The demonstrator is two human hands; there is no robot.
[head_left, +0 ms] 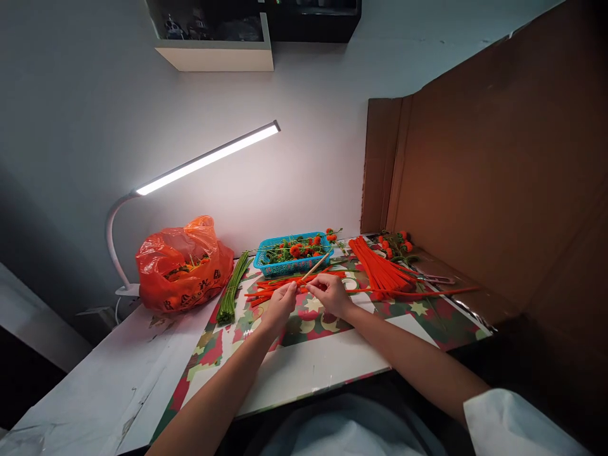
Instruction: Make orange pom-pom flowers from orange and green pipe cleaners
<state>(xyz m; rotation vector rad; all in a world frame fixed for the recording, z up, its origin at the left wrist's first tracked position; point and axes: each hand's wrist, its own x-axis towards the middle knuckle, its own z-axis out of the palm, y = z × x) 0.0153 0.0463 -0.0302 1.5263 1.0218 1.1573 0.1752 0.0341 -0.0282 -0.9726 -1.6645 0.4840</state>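
Observation:
My left hand is closed in a pinch at the lower end of a thin wooden stick, which slants up to the right. Close beside it, my right hand pinches a red pipe cleaner; a long red strand runs out to the right from behind this hand. The fingertips of both hands almost meet, and they partly hide where strand and stick come together. Just behind the hands lie several loose red pipe cleaners. A fanned bundle of red pipe cleaners rests to the right.
A blue basket of red-and-green pipe-cleaner flowers stands behind my hands. Green pipe cleaners lie left, beside a red plastic bag. A lit lamp reaches overhead. More red flowers and a cardboard wall are right.

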